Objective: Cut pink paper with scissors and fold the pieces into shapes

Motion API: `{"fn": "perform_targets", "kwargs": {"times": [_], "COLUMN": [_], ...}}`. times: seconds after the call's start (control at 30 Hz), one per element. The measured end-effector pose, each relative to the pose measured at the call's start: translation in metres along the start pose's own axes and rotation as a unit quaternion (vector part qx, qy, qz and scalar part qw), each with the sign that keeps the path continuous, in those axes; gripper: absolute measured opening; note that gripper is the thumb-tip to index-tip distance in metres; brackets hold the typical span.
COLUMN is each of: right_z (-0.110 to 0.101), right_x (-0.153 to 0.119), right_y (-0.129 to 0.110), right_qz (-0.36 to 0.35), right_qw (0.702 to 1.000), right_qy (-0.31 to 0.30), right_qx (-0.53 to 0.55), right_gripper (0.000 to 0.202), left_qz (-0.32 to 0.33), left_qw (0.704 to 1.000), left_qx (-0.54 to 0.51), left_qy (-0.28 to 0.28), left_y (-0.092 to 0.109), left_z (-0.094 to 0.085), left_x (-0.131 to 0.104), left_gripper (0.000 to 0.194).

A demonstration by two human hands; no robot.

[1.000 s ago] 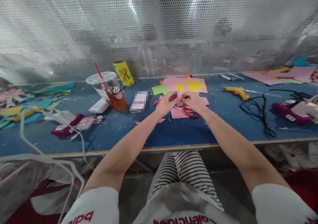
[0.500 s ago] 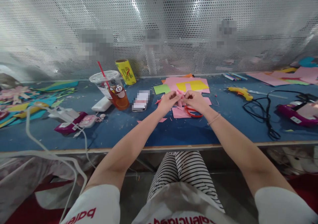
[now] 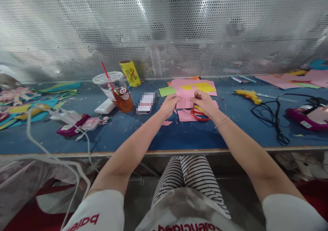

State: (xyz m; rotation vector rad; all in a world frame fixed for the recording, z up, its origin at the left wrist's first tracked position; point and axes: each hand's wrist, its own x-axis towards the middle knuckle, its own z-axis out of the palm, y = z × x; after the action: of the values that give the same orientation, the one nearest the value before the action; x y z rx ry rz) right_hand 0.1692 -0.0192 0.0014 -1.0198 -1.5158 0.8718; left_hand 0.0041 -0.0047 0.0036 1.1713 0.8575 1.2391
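Between my two hands a small sheet of pink paper (image 3: 184,102) is spread out flat, with faint creases in it. My left hand (image 3: 170,105) pinches its left edge, thumb and fingers together. At its right edge my right hand (image 3: 203,103) has thumb and forefinger closed on the paper. Under and just right of the sheet lie red-handled scissors (image 3: 202,119), partly covered. Another pink paper piece (image 3: 186,116) rests on the table below the held sheet. Behind my hands are yellow paper (image 3: 207,87) and green paper (image 3: 166,91) on larger pink sheets.
To the left stand a cup of brown drink (image 3: 125,104) with a red straw, a yellow can (image 3: 131,74) and a phone (image 3: 145,104). At right lie a yellow glue gun (image 3: 248,96), black cable (image 3: 274,121) and a purple power strip (image 3: 307,123). A perforated metal screen (image 3: 179,26) rises behind.
The pink paper, bunched up between my fingertips before, is now opened out flat. My hands have moved slightly apart, each to one side of it.
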Motion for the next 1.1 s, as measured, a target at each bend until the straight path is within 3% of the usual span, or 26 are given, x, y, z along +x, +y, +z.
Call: {"fn": "perform_targets", "kwargs": {"times": [0.13,0.37,0.67,0.87,1.1], "right_z": [0.0,0.0,-0.004,-0.007,-0.006], "right_x": [0.001,0.0,0.008,0.009,0.01], "right_y": [-0.001,-0.005,0.007,0.008,0.008], "right_qz": [-0.02,-0.004,-0.062,-0.067,-0.059], "right_qw": [1.0,0.999,0.997,0.996,0.997], "right_qy": [0.011,0.026,0.04,0.056,0.052], "right_qx": [0.006,0.021,-0.002,-0.006,-0.01], "right_gripper": [0.021,0.017,0.01,0.011,0.013], "left_qz": [-0.01,-0.04,-0.025,-0.004,0.037], "left_qw": [0.998,0.997,0.997,0.993,0.996], "left_qx": [-0.05,-0.047,-0.033,-0.01,0.03], "left_qy": [-0.045,-0.055,-0.06,-0.115,-0.078], "left_y": [0.002,0.009,0.006,0.007,-0.001], "left_z": [-0.003,-0.004,-0.003,-0.002,-0.005], "left_x": [0.001,-0.003,-0.002,-0.004,0.0], "left_gripper": [0.008,0.012,0.023,0.022,0.024]}}
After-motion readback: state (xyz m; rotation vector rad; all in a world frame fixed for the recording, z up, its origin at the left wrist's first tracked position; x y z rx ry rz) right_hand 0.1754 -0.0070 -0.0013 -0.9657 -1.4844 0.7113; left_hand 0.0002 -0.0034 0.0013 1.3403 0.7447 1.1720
